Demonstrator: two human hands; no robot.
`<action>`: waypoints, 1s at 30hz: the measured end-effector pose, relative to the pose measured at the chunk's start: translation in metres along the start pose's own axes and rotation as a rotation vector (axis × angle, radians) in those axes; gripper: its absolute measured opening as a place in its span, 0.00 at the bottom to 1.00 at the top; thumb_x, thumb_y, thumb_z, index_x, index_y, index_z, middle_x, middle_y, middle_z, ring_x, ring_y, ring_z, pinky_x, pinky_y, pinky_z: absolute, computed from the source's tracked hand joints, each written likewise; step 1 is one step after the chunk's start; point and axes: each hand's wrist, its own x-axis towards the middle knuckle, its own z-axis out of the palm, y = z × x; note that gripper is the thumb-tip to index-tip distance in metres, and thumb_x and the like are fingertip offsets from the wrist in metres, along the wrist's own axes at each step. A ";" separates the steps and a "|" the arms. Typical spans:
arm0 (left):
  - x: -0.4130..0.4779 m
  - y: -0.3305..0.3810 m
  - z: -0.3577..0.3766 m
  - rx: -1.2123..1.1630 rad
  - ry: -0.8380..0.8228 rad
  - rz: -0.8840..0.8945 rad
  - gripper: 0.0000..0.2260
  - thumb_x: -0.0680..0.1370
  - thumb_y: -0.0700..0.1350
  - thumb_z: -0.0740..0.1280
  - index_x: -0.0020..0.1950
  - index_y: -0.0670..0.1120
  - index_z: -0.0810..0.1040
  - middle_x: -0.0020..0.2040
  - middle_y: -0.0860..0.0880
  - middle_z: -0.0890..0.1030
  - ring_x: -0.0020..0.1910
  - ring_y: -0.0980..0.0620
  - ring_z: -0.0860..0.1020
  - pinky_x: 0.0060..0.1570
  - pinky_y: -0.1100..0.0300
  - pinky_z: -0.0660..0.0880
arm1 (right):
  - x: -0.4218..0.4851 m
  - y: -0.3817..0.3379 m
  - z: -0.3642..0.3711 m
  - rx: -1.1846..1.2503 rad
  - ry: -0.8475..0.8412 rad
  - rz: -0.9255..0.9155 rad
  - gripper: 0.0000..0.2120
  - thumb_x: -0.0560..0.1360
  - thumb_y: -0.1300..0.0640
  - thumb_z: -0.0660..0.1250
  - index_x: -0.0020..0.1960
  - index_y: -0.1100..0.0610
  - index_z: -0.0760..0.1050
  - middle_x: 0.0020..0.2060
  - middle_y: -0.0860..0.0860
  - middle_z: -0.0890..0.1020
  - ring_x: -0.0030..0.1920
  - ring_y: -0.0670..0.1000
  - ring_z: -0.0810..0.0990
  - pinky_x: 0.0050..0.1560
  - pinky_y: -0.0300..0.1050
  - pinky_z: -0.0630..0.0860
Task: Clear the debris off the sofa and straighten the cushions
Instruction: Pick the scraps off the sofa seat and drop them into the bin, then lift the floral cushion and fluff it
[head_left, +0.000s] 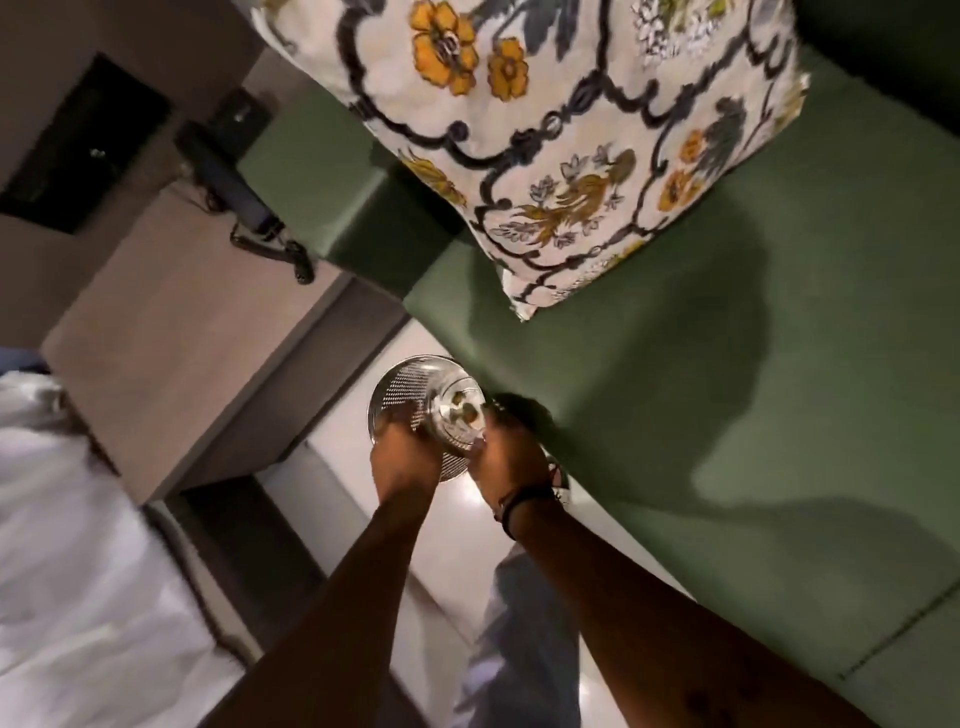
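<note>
A small perforated metal bin (410, 387) is held tipped at the front edge of the green sofa seat (727, 415), its open mouth facing me. A few yellowish bits of debris (464, 410) lie inside it. My left hand (408, 454) grips the bin's side from below. At the bin's rim on the sofa side, my right hand (511, 454), with dark bands on the wrist, has its fingers curled over the edge. A floral cushion (561, 140) with yellow flowers lies on the seat further back, one corner pointing towards the sofa's edge.
A dark telephone (234, 182) with a coiled cord sits on a beige desk (171, 332) left of the sofa arm. White bedding (67, 571) fills the lower left. Glossy pale floor (457, 535) runs between bed and sofa, with my trouser leg (524, 649) over it.
</note>
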 end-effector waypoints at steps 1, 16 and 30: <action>-0.006 0.007 -0.004 -0.053 0.030 0.006 0.15 0.76 0.38 0.65 0.62 0.42 0.78 0.63 0.38 0.79 0.58 0.35 0.80 0.61 0.45 0.77 | -0.003 -0.001 -0.010 -0.004 0.047 -0.016 0.15 0.75 0.61 0.60 0.60 0.59 0.75 0.54 0.61 0.82 0.55 0.63 0.79 0.53 0.53 0.74; -0.010 0.263 -0.028 -1.311 0.114 0.226 0.47 0.65 0.54 0.80 0.76 0.50 0.56 0.72 0.49 0.73 0.68 0.56 0.76 0.70 0.48 0.74 | 0.193 -0.014 -0.387 0.644 0.279 -0.080 0.46 0.63 0.34 0.71 0.73 0.54 0.60 0.69 0.52 0.72 0.65 0.50 0.73 0.67 0.49 0.71; 0.006 0.339 -0.022 -1.185 -0.281 0.706 0.26 0.69 0.45 0.77 0.63 0.55 0.71 0.53 0.65 0.85 0.53 0.65 0.83 0.45 0.74 0.79 | 0.056 0.069 -0.413 1.054 0.805 -0.195 0.36 0.61 0.54 0.75 0.64 0.61 0.64 0.49 0.49 0.82 0.47 0.45 0.83 0.49 0.42 0.79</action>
